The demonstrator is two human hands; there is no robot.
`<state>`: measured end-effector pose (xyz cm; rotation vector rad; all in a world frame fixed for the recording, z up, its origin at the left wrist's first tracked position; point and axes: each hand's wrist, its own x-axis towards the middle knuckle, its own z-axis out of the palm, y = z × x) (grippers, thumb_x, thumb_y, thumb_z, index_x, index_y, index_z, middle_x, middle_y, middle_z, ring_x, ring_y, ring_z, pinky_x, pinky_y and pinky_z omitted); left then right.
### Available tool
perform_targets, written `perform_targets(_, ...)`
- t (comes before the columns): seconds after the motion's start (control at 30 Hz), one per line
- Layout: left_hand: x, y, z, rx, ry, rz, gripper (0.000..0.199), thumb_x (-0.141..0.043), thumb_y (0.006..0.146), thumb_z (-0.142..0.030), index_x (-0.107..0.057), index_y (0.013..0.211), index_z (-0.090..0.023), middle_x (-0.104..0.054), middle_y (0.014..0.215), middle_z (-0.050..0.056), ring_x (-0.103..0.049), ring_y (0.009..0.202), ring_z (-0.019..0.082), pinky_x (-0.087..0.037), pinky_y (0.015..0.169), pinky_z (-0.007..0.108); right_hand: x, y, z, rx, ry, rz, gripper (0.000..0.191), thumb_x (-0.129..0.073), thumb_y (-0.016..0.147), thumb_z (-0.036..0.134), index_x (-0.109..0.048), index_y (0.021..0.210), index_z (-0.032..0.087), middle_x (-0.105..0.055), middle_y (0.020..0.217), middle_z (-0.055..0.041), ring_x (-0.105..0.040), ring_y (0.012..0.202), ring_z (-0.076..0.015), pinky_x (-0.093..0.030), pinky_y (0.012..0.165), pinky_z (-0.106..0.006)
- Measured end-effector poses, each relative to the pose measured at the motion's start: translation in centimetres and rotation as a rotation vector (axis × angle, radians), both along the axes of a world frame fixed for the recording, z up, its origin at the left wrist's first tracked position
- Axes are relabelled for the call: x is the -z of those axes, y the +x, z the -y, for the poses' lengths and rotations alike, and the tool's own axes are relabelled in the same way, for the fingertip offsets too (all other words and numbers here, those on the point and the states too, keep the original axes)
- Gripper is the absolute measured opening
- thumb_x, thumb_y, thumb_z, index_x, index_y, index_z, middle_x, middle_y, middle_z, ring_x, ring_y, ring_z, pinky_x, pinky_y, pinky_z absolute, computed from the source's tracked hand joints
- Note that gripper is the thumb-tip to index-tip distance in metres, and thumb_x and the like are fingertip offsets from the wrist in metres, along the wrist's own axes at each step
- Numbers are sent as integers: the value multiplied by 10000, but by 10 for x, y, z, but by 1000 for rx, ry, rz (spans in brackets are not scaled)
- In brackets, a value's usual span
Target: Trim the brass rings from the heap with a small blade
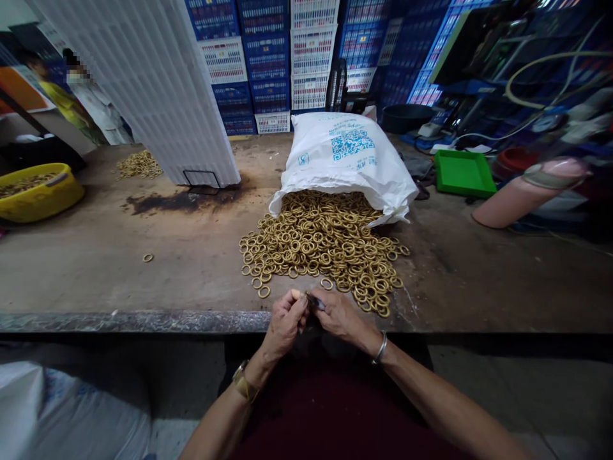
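From my distant place, I see the left hand (pixel 288 316) pinching a small golden piece (pixel 307 294), mostly hidden, while the right hand (pixel 342 317) grips a dark tool (pixel 317 303). Both meet at the edge of the worn wooden table (pixel 191 281), just before the heap of rings (pixel 325 239). I judge that much is left: round, metallic-looking rings spill thickly from the white sack (pixel 311 153); perhaps the yellow tub (pixel 52 203) holds pieces already handled

Stained wooden table (pixel 96 275), stacked blue and white crates (pixel 265 48), grey floor (pixel 483 383)
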<state>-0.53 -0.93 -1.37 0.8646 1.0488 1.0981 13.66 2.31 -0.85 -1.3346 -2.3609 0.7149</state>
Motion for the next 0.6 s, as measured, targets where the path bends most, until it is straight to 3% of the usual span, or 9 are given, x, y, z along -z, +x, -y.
perform_targets(0.1,-7,0,5,6,-13,46,290,-567,727,-435,-470,684,-165,-430,516,-62,-331,384,26,-249,377,162,1,4,-3,14,-3,95,172,-404,751,144,-563,794,192,-567,629,-7,-466,543,-114,-283,530,-219)
perform_targets(0.27,-21,2,7,40,-120,305,245,-578,732,-383,-471,719,-163,-444,538,-54,-351,389,33,-256,371,164,4,12,-10,161,111,171,181,-417,773,175,-551,895,185,-620,730,-37,-554,647,-144,-310,578,-227)
perform_targets(0.43,-13,-1,-1,-27,-201,411,289,-595,714,-381,-450,659,-138,-527,680,0,-369,425,21,-236,371,156,1,13,-16,345,133,350,177,-425,827,283,-521,922,168,-643,752,-70,-600,670,-180,-312,563,-243)
perform_targets(0.6,-9,-1,-2,-51,-208,394,239,-600,701,-327,-447,676,-145,-578,718,28,-372,416,28,-229,361,163,-2,12,-19,370,85,487,165,-449,823,309,-508,883,167,-648,756,-99,-619,677,-196,-310,538,-244)
